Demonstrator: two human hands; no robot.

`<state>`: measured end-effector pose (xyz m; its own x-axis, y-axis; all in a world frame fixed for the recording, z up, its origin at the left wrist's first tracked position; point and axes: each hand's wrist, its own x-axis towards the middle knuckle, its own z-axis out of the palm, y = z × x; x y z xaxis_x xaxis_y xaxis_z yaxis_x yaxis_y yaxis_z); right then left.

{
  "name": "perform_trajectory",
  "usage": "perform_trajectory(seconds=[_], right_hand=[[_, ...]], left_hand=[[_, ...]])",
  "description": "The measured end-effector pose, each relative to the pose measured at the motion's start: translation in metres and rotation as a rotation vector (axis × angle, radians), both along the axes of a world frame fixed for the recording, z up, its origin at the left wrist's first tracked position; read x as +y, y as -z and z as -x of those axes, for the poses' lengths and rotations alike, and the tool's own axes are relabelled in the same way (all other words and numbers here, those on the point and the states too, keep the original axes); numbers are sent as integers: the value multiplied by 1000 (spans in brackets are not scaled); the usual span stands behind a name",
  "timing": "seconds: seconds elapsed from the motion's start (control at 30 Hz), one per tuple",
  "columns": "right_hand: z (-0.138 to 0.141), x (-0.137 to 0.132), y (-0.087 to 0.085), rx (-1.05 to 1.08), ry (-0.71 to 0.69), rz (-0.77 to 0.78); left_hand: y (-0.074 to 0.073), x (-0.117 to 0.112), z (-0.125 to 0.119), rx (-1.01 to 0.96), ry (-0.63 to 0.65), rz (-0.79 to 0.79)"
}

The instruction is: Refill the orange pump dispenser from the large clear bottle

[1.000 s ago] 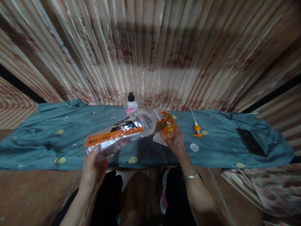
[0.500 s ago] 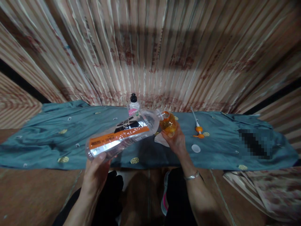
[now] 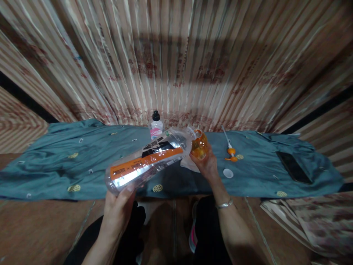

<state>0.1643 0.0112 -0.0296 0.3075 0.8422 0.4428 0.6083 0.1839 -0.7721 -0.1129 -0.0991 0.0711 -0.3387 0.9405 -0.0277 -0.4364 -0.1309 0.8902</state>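
My left hand (image 3: 119,206) grips the base of a large clear plastic bottle (image 3: 149,160) with an orange and black label. The bottle lies tilted, its mouth up and to the right against the opening of a small orange bottle (image 3: 199,145). My right hand (image 3: 206,165) is wrapped round that orange bottle from below, just above a teal cloth (image 3: 82,165). An orange pump head with a white tube (image 3: 230,151) and a white round cap (image 3: 228,173) lie on the cloth to the right of my right hand.
A small clear bottle with a black cap and pink label (image 3: 156,127) stands at the back of the cloth. A dark phone (image 3: 293,167) lies at the cloth's right end. A striped curtain (image 3: 176,62) hangs behind. Folded patterned fabric (image 3: 306,224) lies lower right.
My left hand has raised the base of the large bottle and shifted it right, so it tilts more steeply toward the orange bottle. The right hand has barely moved.
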Motion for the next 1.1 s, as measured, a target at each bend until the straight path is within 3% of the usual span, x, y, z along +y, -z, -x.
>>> perform_trajectory(seconds=[0.17, 0.5, 1.1], right_hand=[[-2, 0, 0, -9, -11, 2], [-3, 1, 3, -23, 9, -17], [-2, -3, -3, -46, -5, -24]], left_hand=[[0, 0, -3, 15, -2, -10], [9, 4, 7, 229, 25, -82], [11, 5, 12, 267, 0, -126]])
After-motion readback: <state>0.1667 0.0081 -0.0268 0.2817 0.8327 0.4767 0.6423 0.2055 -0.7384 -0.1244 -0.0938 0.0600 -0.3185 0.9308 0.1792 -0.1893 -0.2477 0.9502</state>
